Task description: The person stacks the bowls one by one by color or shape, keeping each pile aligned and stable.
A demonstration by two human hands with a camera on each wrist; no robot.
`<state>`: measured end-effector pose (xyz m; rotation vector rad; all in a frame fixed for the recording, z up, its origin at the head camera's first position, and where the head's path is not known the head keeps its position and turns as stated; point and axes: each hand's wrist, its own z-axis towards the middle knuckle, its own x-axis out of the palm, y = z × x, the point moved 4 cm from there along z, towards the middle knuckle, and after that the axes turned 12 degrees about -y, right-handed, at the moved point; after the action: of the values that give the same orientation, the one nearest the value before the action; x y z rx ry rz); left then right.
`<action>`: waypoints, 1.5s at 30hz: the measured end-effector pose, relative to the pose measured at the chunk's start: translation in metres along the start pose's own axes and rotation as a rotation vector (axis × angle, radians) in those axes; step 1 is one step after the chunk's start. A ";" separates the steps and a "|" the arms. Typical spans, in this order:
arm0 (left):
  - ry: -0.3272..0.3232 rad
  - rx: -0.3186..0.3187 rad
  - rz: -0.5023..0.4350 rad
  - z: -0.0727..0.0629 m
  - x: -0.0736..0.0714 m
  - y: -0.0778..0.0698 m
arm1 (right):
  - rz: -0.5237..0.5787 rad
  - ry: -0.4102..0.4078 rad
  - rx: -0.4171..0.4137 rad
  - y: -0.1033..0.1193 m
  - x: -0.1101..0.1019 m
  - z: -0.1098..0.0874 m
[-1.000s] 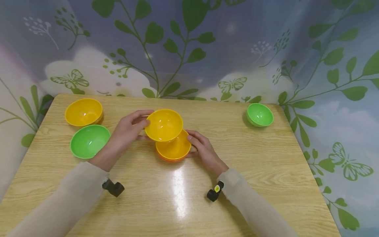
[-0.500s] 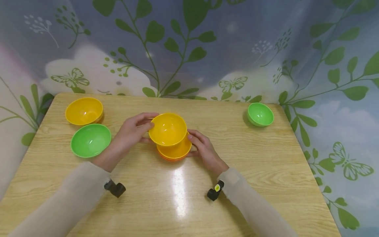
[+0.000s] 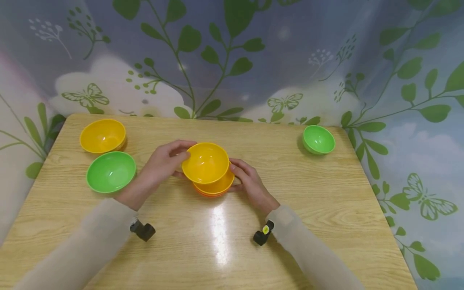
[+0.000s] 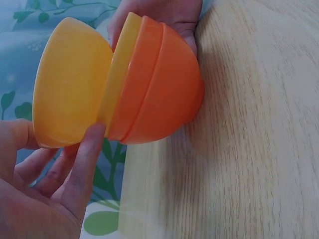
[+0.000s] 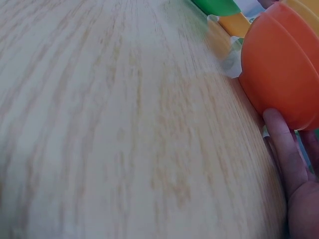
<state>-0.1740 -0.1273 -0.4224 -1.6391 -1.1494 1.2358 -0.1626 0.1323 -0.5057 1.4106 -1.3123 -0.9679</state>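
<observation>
Backdrop (image 3: 268, 60): blue and white, with green leaves and butterflies on it, standing behind the surface (image 3: 319, 233).
Surface: light wood, with a shiny streak of light near the middle.
Held yellow bowl (image 3: 205, 163): up in the air near the middle, its mouth facing up, partly over the stack (image 3: 219, 186) but not sitting down inside it. I can't tell if the two touch.
Stack: a yellow bowl on top and two orange ones under it. I can't tell if its bottom rests flat.
Left hand (image 3: 163, 161): its grip pinches the held yellow bowl at the left side, thumb near the rim.
Right hand (image 3: 251, 183): its grip holds the stack from the right, thumb at the rim and other fingers on the outside.
Other bowls: a big green bowl (image 3: 110, 172) and a far yellow bowl (image 3: 103, 137) are close together on the left; a small green bowl (image 3: 319, 140) is alone on the far right.
Step now: it looks like putting one bowl into the others.
Next move: I think it needs the bowl lined up with the stack, then let down gently while the right hand keeps things steady.
</observation>
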 end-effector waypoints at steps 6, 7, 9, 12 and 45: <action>0.009 0.017 0.050 0.001 0.004 0.003 | 0.008 0.011 -0.021 -0.001 0.000 0.001; 0.008 0.019 0.060 0.001 0.005 0.003 | 0.010 0.011 -0.022 -0.001 0.000 0.002; 0.001 0.033 0.088 0.000 0.007 0.004 | 0.014 0.010 -0.023 -0.001 0.001 0.002; -0.012 0.051 0.125 -0.001 0.010 0.004 | 0.019 0.004 -0.022 -0.001 0.001 0.002; -0.056 0.104 0.183 -0.005 0.024 0.016 | 0.038 0.016 -0.006 0.001 0.001 -0.001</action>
<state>-0.1624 -0.1095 -0.4430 -1.6685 -0.9683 1.4411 -0.1620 0.1311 -0.5043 1.3817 -1.3185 -0.9330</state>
